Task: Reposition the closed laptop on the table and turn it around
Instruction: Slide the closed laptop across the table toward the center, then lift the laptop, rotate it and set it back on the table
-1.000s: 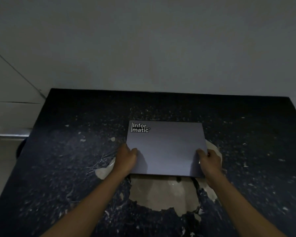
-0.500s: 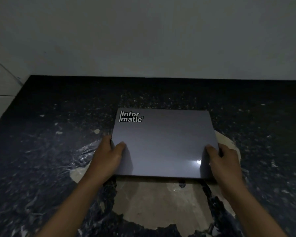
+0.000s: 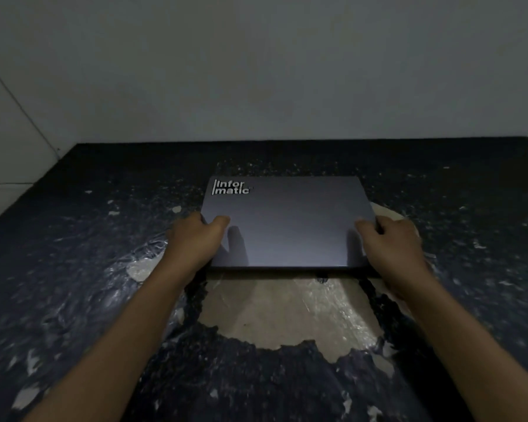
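Observation:
A closed grey laptop (image 3: 290, 220) lies flat in the middle of the dark, worn table (image 3: 73, 269), with a white "Informatic" sticker at its far left corner. My left hand (image 3: 195, 239) grips the laptop's left edge near the front corner, thumb on the lid. My right hand (image 3: 390, 245) grips the right edge near the front corner, thumb also on the lid. The laptop's front edge faces me, and its long sides run left to right.
A large pale patch (image 3: 287, 312) of peeled surface, covered with crinkled clear plastic, lies just in front of the laptop and under it. A plain wall (image 3: 256, 71) rises directly behind the table. The table's left edge (image 3: 28, 196) runs diagonally.
Both hands keep the same hold on the laptop's side edges. The laptop's place in the view has shifted slightly as the camera moved; its orientation is the same.

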